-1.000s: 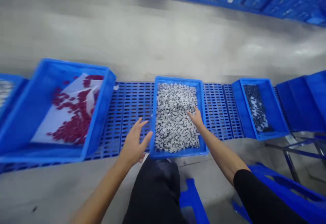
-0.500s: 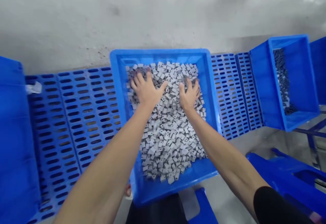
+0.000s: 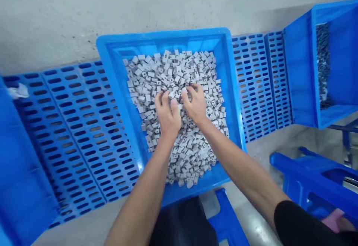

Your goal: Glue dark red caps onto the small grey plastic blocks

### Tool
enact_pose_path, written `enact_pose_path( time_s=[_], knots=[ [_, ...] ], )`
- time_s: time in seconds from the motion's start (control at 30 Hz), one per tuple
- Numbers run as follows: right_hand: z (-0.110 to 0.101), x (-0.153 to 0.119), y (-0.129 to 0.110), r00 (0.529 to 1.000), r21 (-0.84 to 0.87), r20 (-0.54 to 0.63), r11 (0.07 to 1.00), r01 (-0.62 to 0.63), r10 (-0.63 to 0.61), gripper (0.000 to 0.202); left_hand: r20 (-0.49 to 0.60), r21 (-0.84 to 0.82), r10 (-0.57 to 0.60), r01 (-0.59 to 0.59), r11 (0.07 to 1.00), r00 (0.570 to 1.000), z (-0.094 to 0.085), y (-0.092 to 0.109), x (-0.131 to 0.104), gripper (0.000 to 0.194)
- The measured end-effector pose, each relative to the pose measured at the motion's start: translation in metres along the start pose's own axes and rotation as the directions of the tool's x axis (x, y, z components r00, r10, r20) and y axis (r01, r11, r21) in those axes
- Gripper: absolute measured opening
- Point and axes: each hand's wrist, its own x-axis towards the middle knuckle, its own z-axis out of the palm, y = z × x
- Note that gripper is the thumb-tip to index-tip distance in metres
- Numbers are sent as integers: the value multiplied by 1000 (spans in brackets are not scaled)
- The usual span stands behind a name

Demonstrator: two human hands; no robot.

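A large blue plastic bin (image 3: 165, 37) holds a heap of small light-grey blocks (image 3: 192, 153), several with a round hole. Over the middle of the heap my left hand (image 3: 168, 117) curls its fingers around some blocks, thumb toward the right. Close beside it, my right hand (image 3: 196, 106) is bent inward, thumb and forefinger closed around a pale block at the fingertips. A narrow gap with blocks in it lies between the two hands. Which blocks are gripped and which only touched is partly hidden by the fingers.
Blue slotted plastic pallets (image 3: 84, 126) lie under and beside the bin. Another blue bin (image 3: 300, 71) at right, tipped on its side, holds dark small parts. A blue bin wall (image 3: 22, 171) stands at left, with crumpled white scrap (image 3: 19, 91) nearby. Blue stools (image 3: 313, 179) are at lower right.
Both hands have drawn together from the far left and right of the heap to its middle, their spread fingers now curled. The view has shifted, with the bin looking closer.
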Motion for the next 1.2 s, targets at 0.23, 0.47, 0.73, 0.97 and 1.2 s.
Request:
enact_pose_path(
  time_s=[0.23, 0.47, 0.73, 0.97, 1.2],
  knots=[
    [-2, -12, 6, 998, 59, 54, 998, 33, -36, 50, -7, -134, -43, 42, 990, 999, -7, 0, -6, 63],
    [-7, -18, 0, 999, 185, -20, 982, 39, -35, 48, -139, -367, -169, 108, 924, 976, -3, 5, -28, 63],
    [-16, -41, -24, 998, 395, -56, 918, 33, -12, 20, -121, -604, -307, 176, 777, 944, 5, 21, -55, 57],
    [-22, -65, -47, 993, 565, -52, 823, -58, 106, 12, -119, -652, -384, 219, 726, 916, 4, 20, -69, 48],
    [-64, -70, -80, 955, 648, -158, 756, -91, 250, 10, -152, -652, -196, 51, 756, 969, -34, 74, -59, 25]
  ],
)
